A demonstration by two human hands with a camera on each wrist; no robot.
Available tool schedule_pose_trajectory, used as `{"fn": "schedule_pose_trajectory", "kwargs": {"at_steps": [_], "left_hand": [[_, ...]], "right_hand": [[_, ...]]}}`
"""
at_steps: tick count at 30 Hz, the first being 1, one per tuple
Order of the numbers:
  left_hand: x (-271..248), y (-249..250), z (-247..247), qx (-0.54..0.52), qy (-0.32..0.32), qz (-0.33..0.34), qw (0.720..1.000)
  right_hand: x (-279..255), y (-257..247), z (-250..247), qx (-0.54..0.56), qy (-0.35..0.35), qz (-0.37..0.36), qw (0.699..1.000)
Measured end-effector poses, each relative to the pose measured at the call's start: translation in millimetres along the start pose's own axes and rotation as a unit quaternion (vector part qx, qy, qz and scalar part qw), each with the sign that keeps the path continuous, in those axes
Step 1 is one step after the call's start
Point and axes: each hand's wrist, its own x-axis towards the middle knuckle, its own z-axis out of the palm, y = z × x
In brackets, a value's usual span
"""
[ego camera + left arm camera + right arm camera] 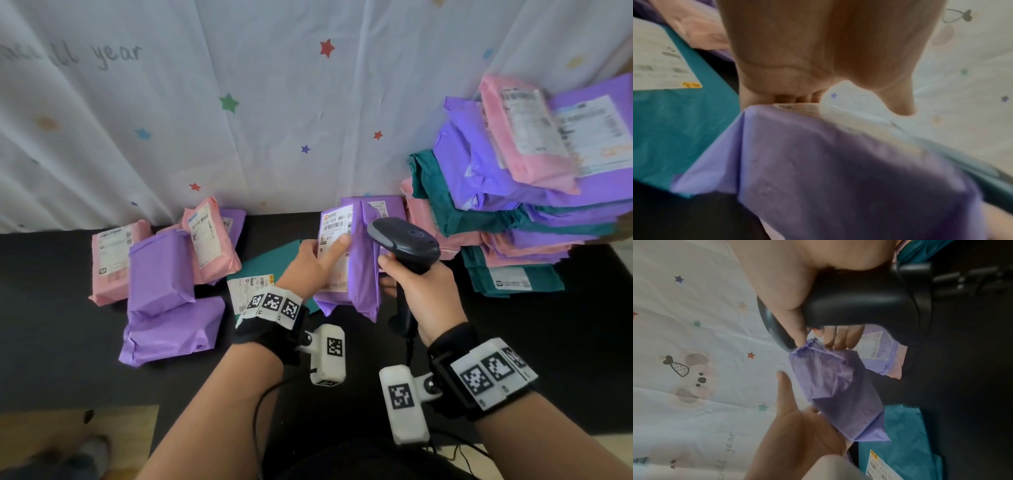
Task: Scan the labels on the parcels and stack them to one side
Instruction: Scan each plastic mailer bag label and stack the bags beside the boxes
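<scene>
Purple parcel (356,270) in left hand (313,263) (scanner (404,240) beside)

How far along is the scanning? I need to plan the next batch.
Done: a tall stack stands at the right. In hand: the left hand holds a purple parcel, the right hand aims the scanner. Left: several loose parcels and a teal parcel.
</scene>
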Motion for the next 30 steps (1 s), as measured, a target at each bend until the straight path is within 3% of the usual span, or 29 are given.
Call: {"fn": "schedule_pose_trajectory", "kwargs": {"at_steps": [6,13,18,24,30], "left_hand": [[-16,-7,8,-0.205,-0.083,-0.063,0.973],[-24,-17,9,-0.217,-0.143,-0.060,0.964],[-20,-23,3,-0.235,-0.083,-0.053,0.967],[-12,-32,2,-0.158,0.059,-0.007,0.986],[-12,-31,7,-0.092,0.127,0.031,0.987]], "right_hand": [[4,4,-8,-0.052,0.031,-0.022,0.998],[4,9,-13,-0.066,0.036,-0.013,0.997],[2,9,-15,-0.075,0.038,-0.019,0.996],[-13,1,-11,-0.082,-0.031,-0.026,0.996],[-21,-7,-5,-0.103,-0.072,-0.004,0.992]]}}
